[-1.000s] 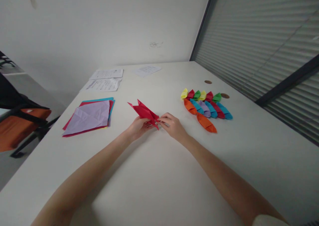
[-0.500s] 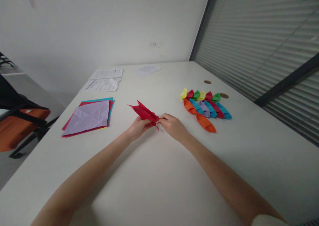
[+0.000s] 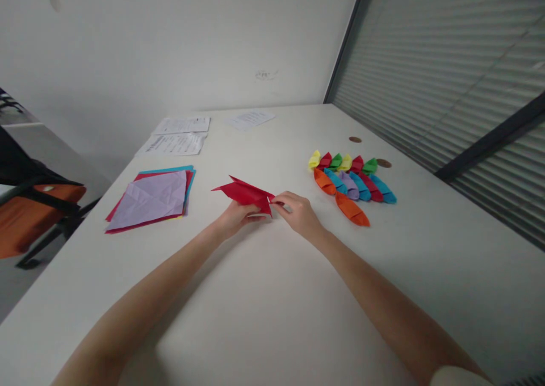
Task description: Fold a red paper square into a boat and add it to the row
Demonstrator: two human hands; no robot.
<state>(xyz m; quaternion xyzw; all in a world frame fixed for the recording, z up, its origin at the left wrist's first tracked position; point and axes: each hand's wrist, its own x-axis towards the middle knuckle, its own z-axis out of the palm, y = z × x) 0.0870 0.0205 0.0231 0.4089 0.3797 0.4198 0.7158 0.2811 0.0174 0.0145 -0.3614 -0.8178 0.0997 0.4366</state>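
Note:
A partly folded red sheet of paper [image 3: 244, 194] is held just above the white table, its pointed flaps reaching out to the left. My left hand [image 3: 236, 218] grips it from below, fingers closed around its lower side. At the paper's right end, my right hand [image 3: 296, 209] pinches a corner between thumb and fingertips. The fingers partly hide the folds, and the underside does not show.
Left of my hands lies a stack of coloured sheets, a creased lilac sheet [image 3: 149, 198] on top. Rows of small folded paper pieces [image 3: 349, 184] and an orange folded piece [image 3: 352, 210] lie right. Printed pages [image 3: 174, 143] lie at the back. An orange chair [image 3: 42, 215] stands left.
The red paper has turned flatter and spread a little, its left tips shifting left. My right hand still pinches its right end, with the fingers slightly rearranged.

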